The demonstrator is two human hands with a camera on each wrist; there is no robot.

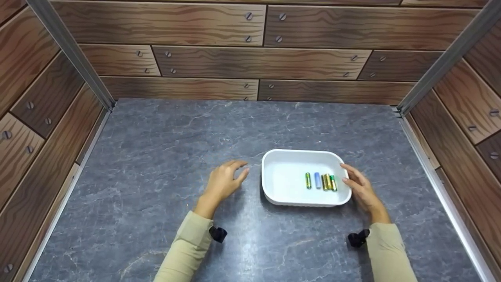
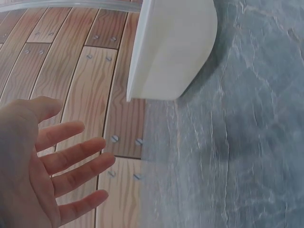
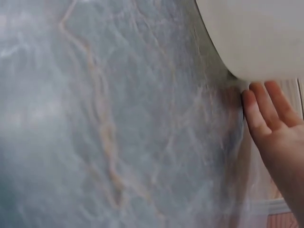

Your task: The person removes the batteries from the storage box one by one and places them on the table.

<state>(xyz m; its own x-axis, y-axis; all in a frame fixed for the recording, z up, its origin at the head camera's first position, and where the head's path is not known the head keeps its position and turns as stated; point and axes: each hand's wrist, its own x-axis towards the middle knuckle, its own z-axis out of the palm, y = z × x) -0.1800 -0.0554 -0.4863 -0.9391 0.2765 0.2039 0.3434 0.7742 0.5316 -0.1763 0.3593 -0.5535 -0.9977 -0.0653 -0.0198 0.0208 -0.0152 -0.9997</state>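
A white rectangular plastic basin (image 1: 285,192) sits on the grey marbled surface. Several batteries lie side by side in its right half: a green one (image 1: 308,180), a blue one (image 1: 317,180), and a tight group of gold and green ones (image 1: 328,182). At the basin's right end, my right hand (image 1: 362,190) has fingertips and thumb at the rim. In the right wrist view its fairly straight fingers (image 3: 259,116) reach the basin's outer wall (image 3: 261,38). My left hand (image 1: 224,181) hovers left of the basin, apart from it, fingers spread and holding nothing.
Wood-patterned panels (image 1: 207,62) enclose the back and both sides. Metal corner posts (image 1: 74,58) and a metal edge strip (image 1: 442,199) border the marbled surface (image 1: 176,133). A black wrist camera (image 1: 218,234) is worn at the left cuff, another (image 1: 357,239) at the right.
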